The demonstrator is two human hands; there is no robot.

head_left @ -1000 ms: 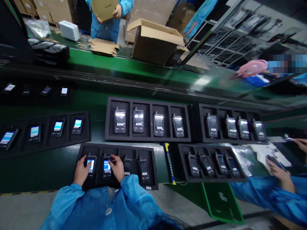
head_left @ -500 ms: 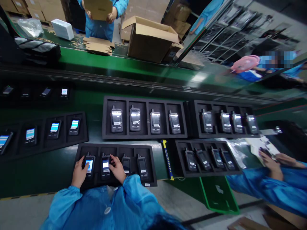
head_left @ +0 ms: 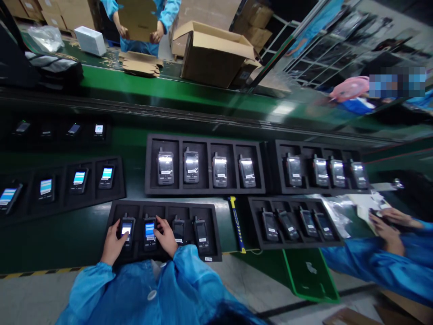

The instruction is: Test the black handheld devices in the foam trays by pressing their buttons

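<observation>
Tray (head_left: 215,239), black and four-celled, occupies the lower left-centre of the frame. Left hand (head_left: 112,244), half open, curves round the left side of the leftmost handset (head_left: 127,247), thumb over its screen (head_left: 127,225); right hand (head_left: 166,237), also half open, meets the second handset (head_left: 149,243) from its right, thumb at the screen edge. Both handsets thus lie between the hands, each beside its nearer one, long axes running roughly up the frame. Firmness of either grip cannot be told. Some fingertips are hidden; screen text is illegible.
</observation>
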